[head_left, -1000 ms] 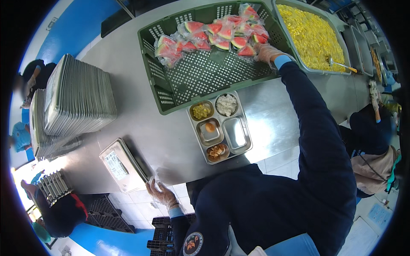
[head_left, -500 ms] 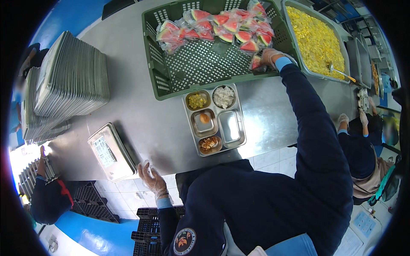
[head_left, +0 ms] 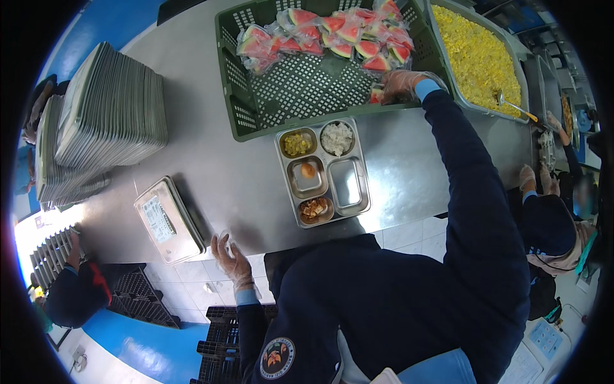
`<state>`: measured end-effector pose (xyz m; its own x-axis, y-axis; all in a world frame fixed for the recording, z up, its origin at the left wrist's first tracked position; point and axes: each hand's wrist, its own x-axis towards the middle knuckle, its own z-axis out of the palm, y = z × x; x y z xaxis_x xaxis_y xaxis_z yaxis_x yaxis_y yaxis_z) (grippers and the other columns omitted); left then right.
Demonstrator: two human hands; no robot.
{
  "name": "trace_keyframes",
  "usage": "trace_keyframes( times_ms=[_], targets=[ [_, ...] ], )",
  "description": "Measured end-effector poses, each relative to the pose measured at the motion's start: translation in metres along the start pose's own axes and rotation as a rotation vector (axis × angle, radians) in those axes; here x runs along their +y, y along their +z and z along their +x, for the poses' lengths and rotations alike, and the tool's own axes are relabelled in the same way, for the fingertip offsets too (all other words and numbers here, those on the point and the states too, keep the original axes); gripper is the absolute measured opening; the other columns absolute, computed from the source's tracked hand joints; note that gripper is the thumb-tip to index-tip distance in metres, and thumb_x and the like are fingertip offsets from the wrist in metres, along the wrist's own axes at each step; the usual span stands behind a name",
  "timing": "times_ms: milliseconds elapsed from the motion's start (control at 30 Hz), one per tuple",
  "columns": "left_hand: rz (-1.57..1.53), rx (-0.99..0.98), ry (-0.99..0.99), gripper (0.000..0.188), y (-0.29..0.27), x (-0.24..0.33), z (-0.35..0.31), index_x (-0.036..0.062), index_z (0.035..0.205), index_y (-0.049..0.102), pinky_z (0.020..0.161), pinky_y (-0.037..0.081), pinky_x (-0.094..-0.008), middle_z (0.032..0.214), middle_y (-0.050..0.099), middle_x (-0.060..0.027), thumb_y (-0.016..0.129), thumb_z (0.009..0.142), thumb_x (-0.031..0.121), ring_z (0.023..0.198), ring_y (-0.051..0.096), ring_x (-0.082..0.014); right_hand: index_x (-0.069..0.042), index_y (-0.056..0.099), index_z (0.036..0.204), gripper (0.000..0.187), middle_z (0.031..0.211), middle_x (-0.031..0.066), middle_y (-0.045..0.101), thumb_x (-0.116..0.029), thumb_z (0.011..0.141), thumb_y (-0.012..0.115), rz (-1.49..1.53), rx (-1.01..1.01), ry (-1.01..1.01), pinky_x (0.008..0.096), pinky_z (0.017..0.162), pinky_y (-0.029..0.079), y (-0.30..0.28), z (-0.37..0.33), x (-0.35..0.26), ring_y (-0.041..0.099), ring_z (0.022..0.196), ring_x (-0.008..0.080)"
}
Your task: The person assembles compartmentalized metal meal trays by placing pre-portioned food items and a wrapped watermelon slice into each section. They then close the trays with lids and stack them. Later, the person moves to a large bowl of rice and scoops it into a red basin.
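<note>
My right hand (head_left: 403, 86), in a clear plastic glove, reaches into the near right corner of a green crate (head_left: 256, 132). Its fingers curl at a bagged watermelon slice (head_left: 377, 95), partly hidden by the hand. More bagged watermelon wedges (head_left: 343, 32) lie along the crate's far side. In front of the crate sits a metal compartment tray (head_left: 323, 171) with rice (head_left: 337, 139), yellow vegetables (head_left: 296, 144), a small round brown-orange piece (head_left: 307, 171) and browned chunks (head_left: 313, 208); its largest compartment is bare. My left hand (head_left: 233, 261), gloved, hovers by the table's near edge, fingers apart, holding nothing.
Tall stacks of trays (head_left: 112, 112) stand at the left. A lidded metal tray (head_left: 167, 221) with a label lies near the front edge. At the right, a big pan of yellow food (head_left: 476, 61) holds a ladle (head_left: 517, 107). Other people work at both sides.
The watermelon slice at my right hand has shifted slightly left and nearer. My left hand stays spread by the table edge. The view has moved slightly.
</note>
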<state>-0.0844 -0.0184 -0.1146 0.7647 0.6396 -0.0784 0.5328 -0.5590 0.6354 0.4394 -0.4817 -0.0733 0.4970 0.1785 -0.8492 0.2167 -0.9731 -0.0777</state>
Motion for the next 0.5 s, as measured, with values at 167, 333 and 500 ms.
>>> trace_keyframes(
  times_ms=[167,333,500],
  targets=[
    [-0.044,-0.016,0.032,0.03,-0.001,0.005,0.004,0.0057,0.126,0.066,0.104,0.051,-0.0468,0.148,0.05,-0.0191,0.059,0.097,0.006,0.136,0.051,-0.0373,-0.004,0.063,0.136,0.052,0.127,0.0126,0.066,-0.034,0.094,0.073,-0.163,0.467,-0.527,0.0361,0.1,0.049,-0.001,-0.03,-0.009,0.064,0.114,0.0239],
    [-0.158,-0.148,0.052,0.031,0.019,0.027,0.015,0.0045,0.129,0.065,0.1,0.052,-0.041,0.135,0.061,-0.0165,0.059,0.099,0.008,0.124,0.061,-0.032,-0.009,0.06,0.14,0.05,0.123,0.009,0.067,-0.035,0.099,0.068,1.013,0.581,-0.629,0.0333,0.101,0.05,0.03,-0.142,-0.029,0.064,0.114,0.0212],
    [-0.594,-0.474,-0.295,0.044,0.083,0.072,0.025,0.0031,0.141,0.054,0.099,0.053,-0.037,0.129,0.066,-0.0171,0.062,0.099,0.012,0.115,0.067,-0.0277,-0.01,0.068,0.131,0.042,0.126,0.0142,0.068,-0.038,0.099,0.067,0.499,0.208,-0.586,0.0369,0.103,0.05,0.116,-0.175,-0.073,0.065,0.117,0.0279]
  ],
)
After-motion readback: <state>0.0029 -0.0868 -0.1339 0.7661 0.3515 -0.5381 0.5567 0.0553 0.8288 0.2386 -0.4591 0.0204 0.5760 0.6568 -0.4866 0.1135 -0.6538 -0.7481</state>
